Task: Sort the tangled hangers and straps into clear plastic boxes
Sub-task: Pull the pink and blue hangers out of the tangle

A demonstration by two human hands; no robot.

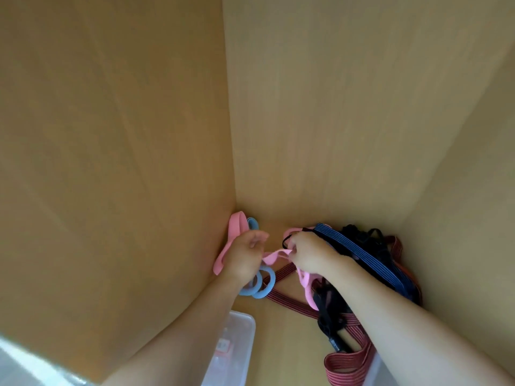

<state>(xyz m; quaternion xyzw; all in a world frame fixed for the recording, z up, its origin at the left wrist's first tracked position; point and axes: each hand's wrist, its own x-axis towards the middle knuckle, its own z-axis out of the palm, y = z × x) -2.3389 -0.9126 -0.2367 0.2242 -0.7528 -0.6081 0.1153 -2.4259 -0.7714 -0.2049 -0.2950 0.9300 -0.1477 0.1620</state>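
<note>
I look down into a wooden cupboard. My left hand (243,256) grips a bundle of pink hangers (237,225) and light blue ring hangers (260,285) against the left wall. My right hand (306,253) pinches a pale pink strap (274,256) that runs between both hands and hangs below my right wrist. A dark blue striped strap (359,253) drapes over my right wrist. Behind and below it lies a tangle of black straps (362,234) and a red striped strap (347,360). A clear plastic box (237,344) sits at the lower middle, partly behind my left forearm.
The cupboard's left wall (111,162), back wall (334,121) and right wall (473,218) close in the space. A small pink item (223,347) lies inside the clear box. The rim of a second clear box (374,370) shows at the bottom right.
</note>
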